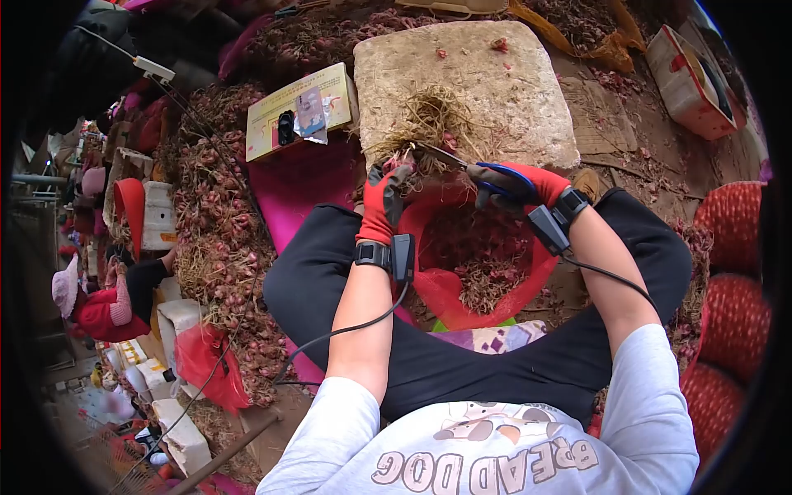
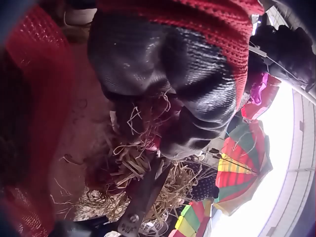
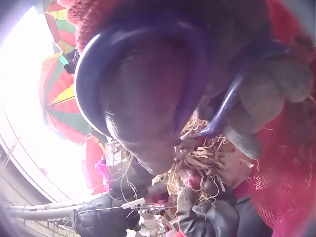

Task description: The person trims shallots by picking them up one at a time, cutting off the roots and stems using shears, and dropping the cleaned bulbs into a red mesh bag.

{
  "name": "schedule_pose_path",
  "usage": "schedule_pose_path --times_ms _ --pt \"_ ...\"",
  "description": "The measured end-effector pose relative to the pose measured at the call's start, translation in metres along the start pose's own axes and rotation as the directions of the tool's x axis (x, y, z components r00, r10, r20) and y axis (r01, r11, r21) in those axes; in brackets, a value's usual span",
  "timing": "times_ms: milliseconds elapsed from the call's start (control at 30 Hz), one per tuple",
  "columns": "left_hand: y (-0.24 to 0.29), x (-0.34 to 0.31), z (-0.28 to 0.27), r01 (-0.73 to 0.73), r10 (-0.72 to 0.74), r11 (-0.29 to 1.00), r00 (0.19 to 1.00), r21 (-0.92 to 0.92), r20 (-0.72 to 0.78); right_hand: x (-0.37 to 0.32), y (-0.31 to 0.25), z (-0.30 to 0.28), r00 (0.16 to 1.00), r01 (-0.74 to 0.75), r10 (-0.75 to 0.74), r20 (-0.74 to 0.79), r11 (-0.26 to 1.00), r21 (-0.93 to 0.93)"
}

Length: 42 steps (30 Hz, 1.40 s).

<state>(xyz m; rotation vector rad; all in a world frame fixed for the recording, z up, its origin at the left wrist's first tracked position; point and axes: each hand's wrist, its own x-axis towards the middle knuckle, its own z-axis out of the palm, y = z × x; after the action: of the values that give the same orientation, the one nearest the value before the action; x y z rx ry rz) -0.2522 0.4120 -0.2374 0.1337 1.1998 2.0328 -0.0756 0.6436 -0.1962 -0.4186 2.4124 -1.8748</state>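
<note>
In its red and dark grey glove, my left hand (image 1: 384, 198) grips a small bunch of shallots (image 1: 402, 158) with dry stems and stringy roots, at the near edge of a pale block (image 1: 511, 91). My gloved right hand (image 1: 516, 183) holds scissors (image 1: 443, 154) by their blue handles (image 3: 94, 89), with thumb and fingers through the loops. The metal blades (image 2: 143, 195) reach to the stems just beyond the left fingertips. A tangle of dry trimmings (image 1: 433, 115) lies on the block. Between the legs, a red mesh bag (image 1: 528, 285) holds loose shallots and husks.
Heaped shallots (image 1: 219, 214) cover the ground on the left. A cardboard box (image 1: 264, 124) with a phone-like object stands beside the block. Full red mesh sacks (image 1: 734, 293) line the right side. Another person (image 1: 107, 305) sits far left. Cables run from both wrists.
</note>
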Motion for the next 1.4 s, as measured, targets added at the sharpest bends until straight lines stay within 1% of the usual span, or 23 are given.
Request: schedule_pose_path --times_ms 100,167,200,267,300,333,367,400,433,533,600,700,733,800,867,967,1067,1133,1167,1233,1267,1333,1400 --pt "0.001 -0.001 -0.001 -0.015 0.015 0.997 1.0 0.08 0.008 -0.005 -0.01 -0.008 0.977 -0.196 0.188 0.103 0.978 0.07" --pt "-0.001 0.001 0.002 -0.033 0.031 0.998 0.999 0.058 0.032 -0.002 -0.011 -0.005 0.999 -0.037 0.037 0.001 0.999 0.005" --pt "-0.001 0.001 0.003 -0.041 0.039 0.998 0.998 0.048 0.042 0.007 -0.008 0.002 0.985 0.142 -0.149 -0.092 0.987 -0.079" --pt "0.0 -0.001 0.003 -0.1 0.087 0.97 0.994 0.22 0.067 0.013 0.006 0.006 0.975 0.181 -0.202 -0.09 0.962 -0.203" --pt "0.0 -0.002 0.002 -0.13 0.11 0.944 0.991 0.303 0.082 0.019 0.008 0.0 0.998 0.055 -0.06 -0.015 0.97 -0.238" --pt "-0.003 -0.001 0.002 -0.175 0.15 0.955 0.982 0.241 0.117 0.021 0.009 -0.001 0.992 -0.124 0.119 -0.035 0.969 -0.215" --pt "-0.003 0.0 -0.001 -0.18 0.151 0.94 0.981 0.289 0.118 0.023 0.01 -0.001 0.954 -0.3 0.295 -0.054 0.934 -0.192" --pt "-0.002 0.001 -0.005 -0.185 0.153 0.923 0.981 0.337 0.119 0.035 -0.019 0.004 0.858 -0.508 0.495 -0.14 0.858 -0.081" --pt "-0.002 0.001 -0.009 -0.189 0.155 0.904 0.981 0.383 0.119 0.042 -0.039 0.008 0.713 -0.679 0.674 -0.195 0.732 0.047" --pt "0.004 -0.011 0.007 -0.212 0.199 0.88 0.977 0.425 0.076 0.041 -0.052 0.012 0.685 -0.674 0.689 -0.235 0.723 0.156" --pt "0.006 -0.012 0.006 -0.223 0.213 0.765 0.973 0.604 0.088 0.021 -0.011 0.0 0.891 -0.437 0.435 -0.134 0.899 0.014" --pt "0.011 -0.016 0.004 -0.216 0.212 0.655 0.972 0.724 0.098 0.014 -0.015 -0.006 0.956 -0.291 0.292 -0.002 0.952 -0.099" --pt "0.012 -0.017 0.005 -0.214 0.207 0.636 0.973 0.741 0.104 0.012 -0.014 -0.003 0.988 -0.156 0.156 -0.012 0.978 -0.14" --pt "0.011 -0.015 0.002 -0.165 0.159 0.654 0.984 0.738 0.079 0.01 -0.02 -0.006 0.973 -0.225 0.23 0.013 0.96 -0.169" --pt "0.012 -0.014 0.004 -0.136 0.119 0.665 0.99 0.734 0.075 0.023 -0.052 -0.017 0.791 -0.591 0.607 0.078 0.79 -0.165" --pt "0.018 -0.021 0.012 -0.151 0.109 0.669 0.988 0.728 0.105 0.03 -0.034 -0.019 0.87 -0.474 0.489 0.06 0.865 -0.165" --pt "0.016 -0.021 0.012 -0.199 0.149 0.649 0.98 0.734 0.134 0.048 -0.048 -0.016 0.706 -0.708 0.705 -0.076 0.705 -0.044" --pt "0.014 -0.019 0.01 -0.169 0.144 0.62 0.984 0.766 0.101 0.051 -0.042 -0.015 0.741 -0.671 0.665 -0.091 0.738 -0.068" --pt "0.012 -0.019 0.009 -0.187 0.16 0.661 0.981 0.727 0.107 0.052 -0.04 -0.014 0.758 -0.651 0.644 -0.098 0.754 -0.081" --pt "0.012 -0.025 0.017 -0.221 0.194 0.735 0.974 0.641 0.113 0.056 -0.046 -0.01 0.686 -0.726 0.713 -0.143 0.684 -0.072" --pt "0.014 -0.028 0.017 -0.189 0.171 0.831 0.982 0.522 0.085 0.056 -0.049 -0.009 0.649 -0.759 0.743 -0.166 0.648 -0.066" --pt "0.026 -0.036 0.023 -0.128 0.118 0.959 0.992 0.252 0.054 0.045 -0.053 -0.011 0.673 -0.737 0.735 -0.087 0.676 0.008" --pt "0.043 -0.054 0.035 -0.076 0.073 0.996 0.995 0.048 0.061 0.018 -0.048 -0.018 0.694 -0.719 0.72 -0.007 0.693 0.058"
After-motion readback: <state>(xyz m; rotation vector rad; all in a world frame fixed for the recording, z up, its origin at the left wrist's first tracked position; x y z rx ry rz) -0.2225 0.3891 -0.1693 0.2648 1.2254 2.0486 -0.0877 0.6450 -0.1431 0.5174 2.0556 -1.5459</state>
